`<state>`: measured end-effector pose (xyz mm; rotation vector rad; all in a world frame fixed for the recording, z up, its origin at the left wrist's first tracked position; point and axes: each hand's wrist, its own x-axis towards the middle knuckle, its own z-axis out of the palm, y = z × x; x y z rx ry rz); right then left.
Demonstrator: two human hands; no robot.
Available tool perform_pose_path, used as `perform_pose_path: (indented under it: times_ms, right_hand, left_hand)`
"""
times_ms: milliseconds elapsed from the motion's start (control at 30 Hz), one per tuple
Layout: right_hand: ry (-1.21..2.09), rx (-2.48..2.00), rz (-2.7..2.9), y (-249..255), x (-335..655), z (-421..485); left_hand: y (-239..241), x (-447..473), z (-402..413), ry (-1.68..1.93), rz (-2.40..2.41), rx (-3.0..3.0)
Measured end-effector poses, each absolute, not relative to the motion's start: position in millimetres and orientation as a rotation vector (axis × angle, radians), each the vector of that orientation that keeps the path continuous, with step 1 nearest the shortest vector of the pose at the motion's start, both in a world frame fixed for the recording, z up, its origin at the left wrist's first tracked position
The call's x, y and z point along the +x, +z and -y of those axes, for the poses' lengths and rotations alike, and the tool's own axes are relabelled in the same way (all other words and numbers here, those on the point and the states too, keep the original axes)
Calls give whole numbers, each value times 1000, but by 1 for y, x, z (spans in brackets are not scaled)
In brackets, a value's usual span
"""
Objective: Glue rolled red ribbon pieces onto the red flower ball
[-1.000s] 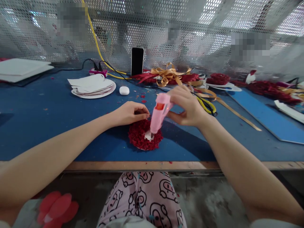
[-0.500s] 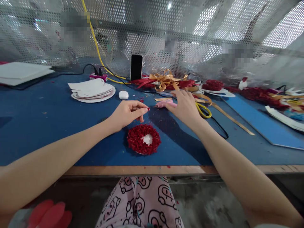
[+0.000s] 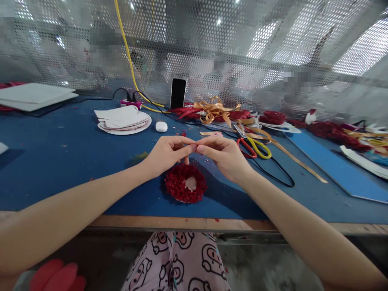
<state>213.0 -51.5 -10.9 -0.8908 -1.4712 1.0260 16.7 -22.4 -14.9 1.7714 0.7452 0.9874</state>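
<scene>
My left hand (image 3: 169, 155) and my right hand (image 3: 226, 155) meet at their fingertips above the table. Both are closed in a pinch, with a small red piece (image 3: 196, 146) mostly hidden between the fingertips. Right below them lies a ring of ruffled dark red ribbon (image 3: 178, 188) on a white base, which shows through its middle. Scissors with red and yellow handles (image 3: 260, 148) lie just beyond my right hand. Part of a pink tool (image 3: 216, 133) shows behind the fingers, mostly covered.
A stack of white card pieces (image 3: 123, 121) and a white case (image 3: 161, 127) lie left of centre. A phone (image 3: 178, 93) stands at the back by gold and red ribbons (image 3: 216, 111). To the right are a blue board (image 3: 330, 157) and a black cord (image 3: 281, 180). Perforated metal forms the back wall.
My right hand has moved left and toward me, from over the pink tool to my left fingertips, uncovering the scissors. The left hand keeps its pinch. The view has shifted slightly.
</scene>
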Motion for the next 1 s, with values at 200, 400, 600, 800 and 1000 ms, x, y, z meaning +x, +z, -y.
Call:
perform_pose_path:
  times_ms: [200, 400, 600, 800, 1000]
  right_hand:
    - [960, -951, 1542, -8, 211, 54]
    - [589, -1048, 1734, -5, 216, 55]
    - [380, -1001, 1840, -6, 218, 56]
    - [386, -1011, 1845, -2, 218, 56]
    - [212, -993, 2002, 5, 223, 57]
  left_hand:
    - [-10, 16, 23, 968, -825, 1800]
    - [-10, 17, 24, 958, -809, 1766]
    - [-10, 17, 25, 911, -824, 1791]
    - [-10, 18, 24, 887, -769, 1744]
    - [-12, 17, 21, 820, -746, 1727]
